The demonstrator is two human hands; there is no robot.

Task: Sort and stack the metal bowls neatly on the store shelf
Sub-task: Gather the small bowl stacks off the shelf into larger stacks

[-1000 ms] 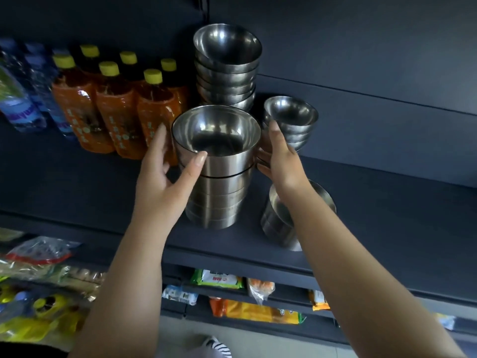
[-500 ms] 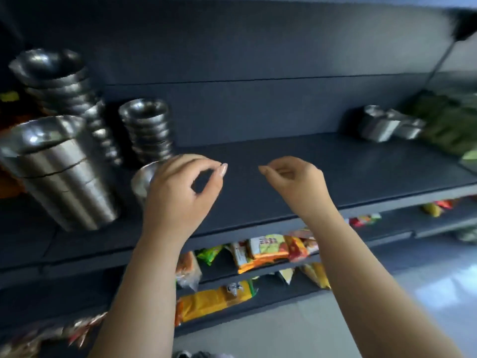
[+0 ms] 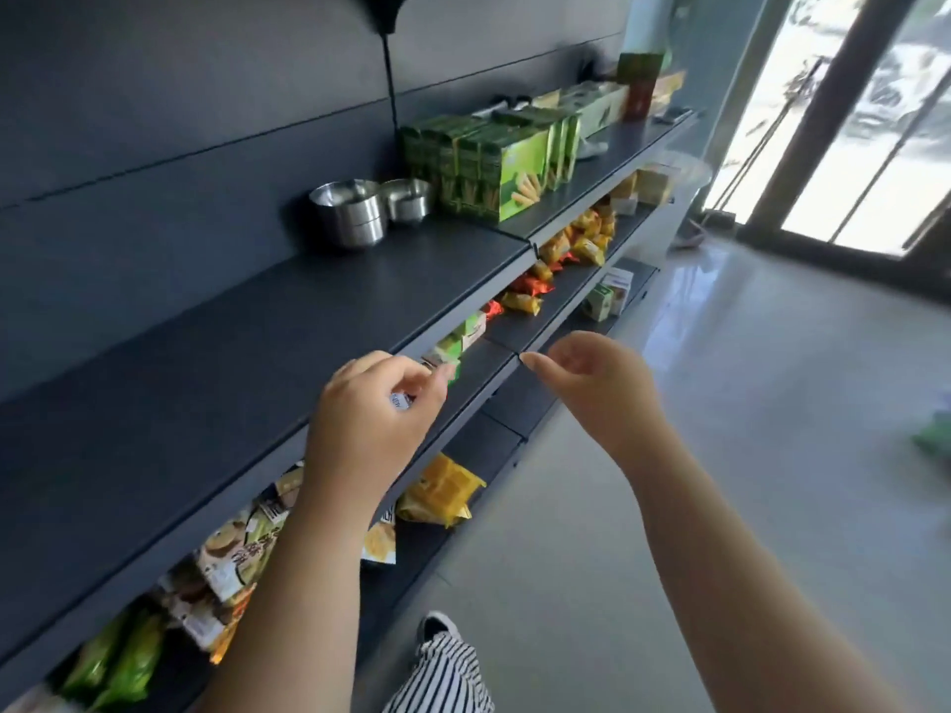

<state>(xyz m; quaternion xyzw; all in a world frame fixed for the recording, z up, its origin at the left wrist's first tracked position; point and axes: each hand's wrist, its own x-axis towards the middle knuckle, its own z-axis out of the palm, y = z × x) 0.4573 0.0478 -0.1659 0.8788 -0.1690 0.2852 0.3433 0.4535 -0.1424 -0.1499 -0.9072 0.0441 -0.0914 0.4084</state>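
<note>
A short stack of metal bowls [image 3: 352, 214] stands far along the dark shelf [image 3: 247, 342], with a smaller metal bowl [image 3: 409, 198] just to its right. My left hand [image 3: 368, 424] hovers over the shelf's front edge, fingers loosely curled, holding nothing. My right hand [image 3: 597, 388] hangs in the air beyond the shelf edge, fingers loosely curled and empty. Both hands are well short of the bowls. The bigger bowl stacks are out of view to the left.
Green boxes [image 3: 494, 167] stand right of the bowls on the same shelf. Snack packets [image 3: 442, 491] fill the lower shelves. The grey floor [image 3: 746, 403] opens to the right toward a glass door [image 3: 875, 120].
My view has swung right, away from the tall bowl stacks. Both hands let go of the stack and now hang empty in front of the shelf edge.
</note>
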